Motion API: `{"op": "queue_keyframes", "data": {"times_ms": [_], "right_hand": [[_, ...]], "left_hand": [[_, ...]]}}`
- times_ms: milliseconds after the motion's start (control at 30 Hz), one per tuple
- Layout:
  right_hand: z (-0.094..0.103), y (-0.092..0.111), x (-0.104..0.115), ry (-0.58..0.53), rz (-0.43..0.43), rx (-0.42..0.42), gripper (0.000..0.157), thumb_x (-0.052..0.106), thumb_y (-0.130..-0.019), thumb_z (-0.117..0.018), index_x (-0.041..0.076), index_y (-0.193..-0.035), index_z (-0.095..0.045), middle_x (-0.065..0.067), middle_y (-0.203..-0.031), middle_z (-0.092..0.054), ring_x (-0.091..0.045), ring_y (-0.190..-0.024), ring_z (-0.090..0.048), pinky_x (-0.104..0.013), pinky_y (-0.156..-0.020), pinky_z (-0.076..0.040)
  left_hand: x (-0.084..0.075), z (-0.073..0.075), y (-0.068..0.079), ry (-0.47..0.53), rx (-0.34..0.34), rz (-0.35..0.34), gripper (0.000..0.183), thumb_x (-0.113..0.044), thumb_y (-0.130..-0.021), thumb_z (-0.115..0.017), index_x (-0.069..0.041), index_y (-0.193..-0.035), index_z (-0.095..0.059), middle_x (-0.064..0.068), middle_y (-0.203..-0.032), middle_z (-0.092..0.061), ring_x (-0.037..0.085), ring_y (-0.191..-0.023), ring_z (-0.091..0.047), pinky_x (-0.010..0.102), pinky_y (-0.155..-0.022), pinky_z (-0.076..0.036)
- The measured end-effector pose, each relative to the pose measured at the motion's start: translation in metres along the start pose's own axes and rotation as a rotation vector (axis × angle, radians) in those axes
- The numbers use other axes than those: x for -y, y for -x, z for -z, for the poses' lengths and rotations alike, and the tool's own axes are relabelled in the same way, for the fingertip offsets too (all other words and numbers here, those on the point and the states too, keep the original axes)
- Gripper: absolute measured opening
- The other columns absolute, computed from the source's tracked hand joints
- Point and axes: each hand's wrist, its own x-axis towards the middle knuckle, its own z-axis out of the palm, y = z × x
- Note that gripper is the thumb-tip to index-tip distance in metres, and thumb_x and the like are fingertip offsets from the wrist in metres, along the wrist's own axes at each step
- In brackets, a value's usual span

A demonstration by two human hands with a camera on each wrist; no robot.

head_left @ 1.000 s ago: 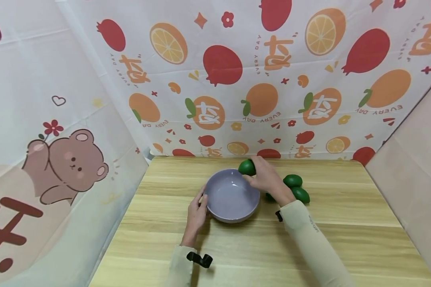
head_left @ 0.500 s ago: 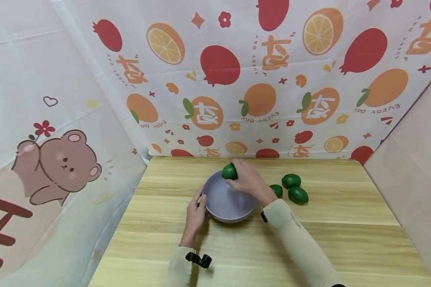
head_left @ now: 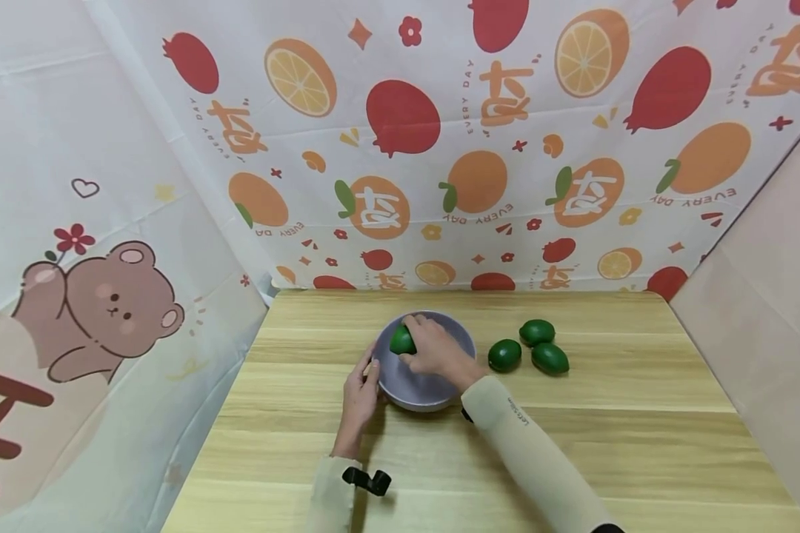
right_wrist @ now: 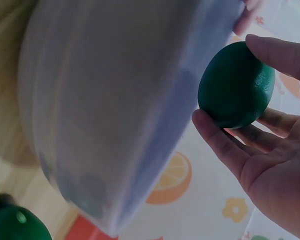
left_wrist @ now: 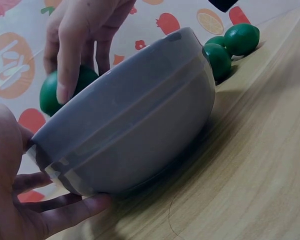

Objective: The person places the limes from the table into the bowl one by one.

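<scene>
A greyish-purple bowl (head_left: 416, 381) stands on the wooden table. My left hand (head_left: 361, 396) grips its left side, thumb near the rim and fingers under the outer wall, as the left wrist view shows. Over the bowl's opening, my right hand (head_left: 435, 348) holds a green lime (head_left: 402, 340) between thumb and fingers. In the right wrist view the held lime (right_wrist: 236, 86) is smooth and dark green, level with the bowl's rim. Three more limes lie right of the bowl: a near one (head_left: 504, 355), a back one (head_left: 537, 332) and a right one (head_left: 550, 359).
The wooden table (head_left: 613, 444) reaches back to a fruit-printed cloth (head_left: 400, 185). A cloth with a bear print (head_left: 127, 303) hangs at the left, and a pale panel (head_left: 767, 296) stands at the right.
My right hand has carried the lime leftward from the bowl's back right rim to over its inside. The limes at the right have come into fuller view. My left hand keeps its hold.
</scene>
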Motion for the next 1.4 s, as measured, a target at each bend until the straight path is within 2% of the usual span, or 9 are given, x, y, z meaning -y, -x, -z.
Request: {"op": "queue_keyframes", "data": {"times_ms": [167,500,1000,1300,1400], "right_hand": [[-0.013,-0.005,0.005,0.073,0.006,0.046,0.07,0.031,-0.092,-0.075,0.008,-0.15,-0.043,-0.014,-0.136,-0.057,-0.024,-0.111,-0.059,-0.038,-0.094,-0.055],[-0.03,-0.007,0.011,0.099,-0.025,0.11,0.076,0.033,-0.092,-0.075,0.01,-0.155,-0.037,-0.013,-0.145,-0.053,-0.026,-0.121,-0.057,-0.04,-0.099,-0.054],[-0.041,-0.009,0.01,0.123,0.004,0.132,0.072,0.033,-0.088,-0.079,0.01,-0.148,-0.046,-0.008,-0.133,-0.059,-0.02,-0.108,-0.06,-0.034,-0.09,-0.054],[-0.044,-0.008,0.008,0.119,-0.018,0.146,0.073,0.033,-0.089,-0.078,0.011,-0.15,-0.044,-0.01,-0.141,-0.058,-0.022,-0.115,-0.06,-0.037,-0.096,-0.054],[-0.045,-0.009,0.008,0.112,-0.021,0.145,0.073,0.033,-0.089,-0.079,0.011,-0.149,-0.045,-0.011,-0.141,-0.058,-0.023,-0.114,-0.06,-0.037,-0.096,-0.053]], "left_hand": [[0.0,0.0,0.0,0.001,0.001,-0.008,0.043,-0.03,-0.11,-0.044,-0.029,-0.154,-0.046,0.011,-0.152,-0.05,0.005,-0.052,-0.045,0.026,-0.056,-0.052],[0.002,0.0,0.0,-0.02,0.0,-0.012,0.043,-0.029,-0.11,-0.045,-0.03,-0.153,-0.046,0.013,-0.149,-0.052,0.002,-0.049,-0.043,0.026,-0.054,-0.052],[0.001,0.0,0.0,-0.022,-0.002,-0.017,0.044,-0.03,-0.11,-0.045,-0.027,-0.154,-0.045,0.014,-0.15,-0.051,0.002,-0.05,-0.043,0.025,-0.053,-0.051],[0.0,0.0,0.001,-0.016,-0.007,-0.014,0.044,-0.03,-0.11,-0.045,-0.029,-0.153,-0.046,0.013,-0.149,-0.052,0.002,-0.05,-0.043,0.021,-0.052,-0.047],[0.0,0.0,0.0,-0.012,-0.006,-0.009,0.044,-0.029,-0.11,-0.045,-0.03,-0.153,-0.046,0.013,-0.148,-0.052,0.003,-0.051,-0.044,0.023,-0.053,-0.05]]}}
